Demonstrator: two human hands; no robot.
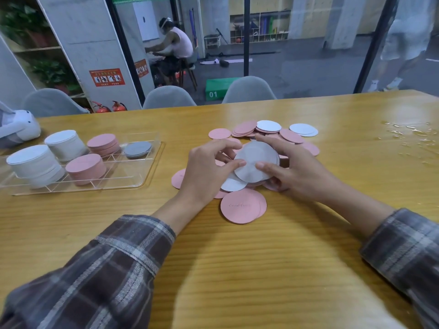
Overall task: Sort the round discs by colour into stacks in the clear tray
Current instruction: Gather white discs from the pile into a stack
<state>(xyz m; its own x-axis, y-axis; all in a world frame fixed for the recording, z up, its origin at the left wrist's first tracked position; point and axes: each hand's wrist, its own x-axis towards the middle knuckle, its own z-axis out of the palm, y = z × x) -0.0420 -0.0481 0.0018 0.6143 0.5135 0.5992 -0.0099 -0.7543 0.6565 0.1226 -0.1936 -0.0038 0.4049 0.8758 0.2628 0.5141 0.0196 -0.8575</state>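
A left hand (206,169) and right hand (294,172), fingers curled, pinch a grey disc (255,160), possibly several together, over loose pink and white discs (242,205) on a wooden table (237,269). A clear tray (152,162) of sorted stacks sits well to the left.

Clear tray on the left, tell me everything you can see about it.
The clear tray looks like transparent plastic: rectangular, with rounded corners, low walls and thin clear dividers that split it into compartments. It lies flat on the wooden table, left of the loose discs. In it stand two tall white stacks, two shorter pink stacks and one low grey stack at the far right. Neither the left hand nor the right hand touches it; both hold a grey disc.
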